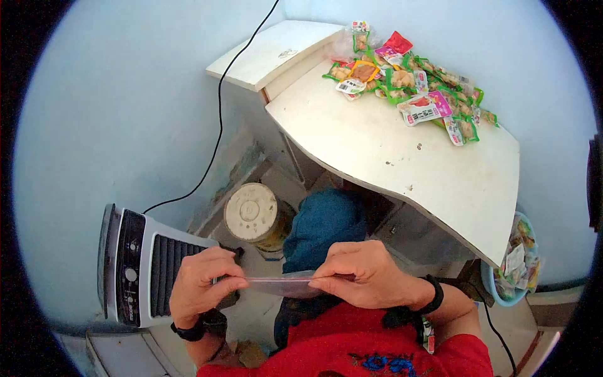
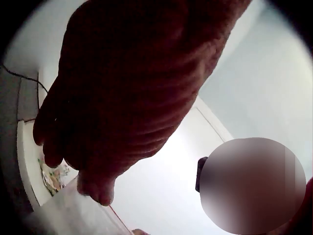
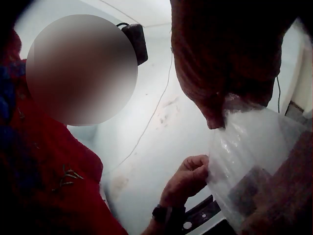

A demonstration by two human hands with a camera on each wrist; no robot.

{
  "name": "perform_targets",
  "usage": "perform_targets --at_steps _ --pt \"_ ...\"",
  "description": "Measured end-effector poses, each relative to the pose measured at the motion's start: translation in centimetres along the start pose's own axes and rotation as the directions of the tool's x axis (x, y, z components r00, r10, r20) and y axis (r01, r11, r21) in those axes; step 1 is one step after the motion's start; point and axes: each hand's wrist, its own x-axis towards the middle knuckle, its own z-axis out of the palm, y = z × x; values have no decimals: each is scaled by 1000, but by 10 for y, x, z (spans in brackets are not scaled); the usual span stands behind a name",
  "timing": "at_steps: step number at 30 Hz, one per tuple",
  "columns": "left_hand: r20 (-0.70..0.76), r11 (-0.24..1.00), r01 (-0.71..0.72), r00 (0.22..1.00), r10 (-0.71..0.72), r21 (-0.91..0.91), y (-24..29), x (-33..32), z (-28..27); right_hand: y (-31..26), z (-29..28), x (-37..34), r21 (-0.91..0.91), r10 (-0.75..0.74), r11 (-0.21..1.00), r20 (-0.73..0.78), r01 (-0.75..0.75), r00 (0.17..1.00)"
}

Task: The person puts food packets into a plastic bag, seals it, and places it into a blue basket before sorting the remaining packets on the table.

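A clear plastic bag (image 1: pixel 282 286) is stretched between both hands above the lap, its upper edge a thin reddish line. The left hand (image 1: pixel 204 283) pinches one end between thumb and fingers; the right hand (image 1: pixel 361 276) pinches the other. In the left wrist view the left hand (image 2: pixel 122 93) is dark, with the bag (image 2: pixel 78 210) hanging below its fingertips. The right wrist view shows the right hand (image 3: pixel 227 63) gripping the crinkled bag (image 3: pixel 249 142), and the left hand (image 3: pixel 186 181) at its other side. Whether the bag holds anything cannot be told.
Many small food packets (image 1: pixel 402 78) lie heaped at the back of the white table (image 1: pixel 377 144). A blue basket (image 1: pixel 490 283) with packets stands at the right. A round-topped stool (image 1: pixel 250 212) and a grey-and-black appliance (image 1: pixel 151 270) are at the left, below a black cable (image 1: pixel 220 113).
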Motion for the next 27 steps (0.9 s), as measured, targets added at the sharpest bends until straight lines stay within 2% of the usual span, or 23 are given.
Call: perform_targets --at_steps 3,4,7,8,11,13,18,22,27 --pt "-106 997 48 994 -42 58 -7 -7 -10 2 0 0 -16 -19 1000 -26 19 999" --pt "-166 990 105 982 -89 91 -5 -10 -12 3 -2 0 -27 -17 999 -29 16 999" --pt "-410 973 222 895 -176 68 3 -11 -11 5 -5 1 -38 -7 999 -41 6 999" --pt "-347 982 185 923 -164 28 9 -11 -15 6 -4 1 -36 0 999 -45 -1 999" --pt "-266 996 11 964 12 85 30 4 5 7 1 3 -57 -15 998 -50 12 999" --pt "-179 971 -4 983 48 238 38 12 28 6 4 4 -44 -7 999 -67 4 998" --pt "-142 964 -110 979 148 242 33 28 62 6 2 2 -75 -17 997 -82 10 996" --pt "-185 977 -86 975 123 197 41 27 60 5 -6 -2 -70 -19 997 -100 12 995" --pt "-116 990 -19 993 35 139 36 19 50 10 -21 -6 -84 -116 991 -97 108 988"
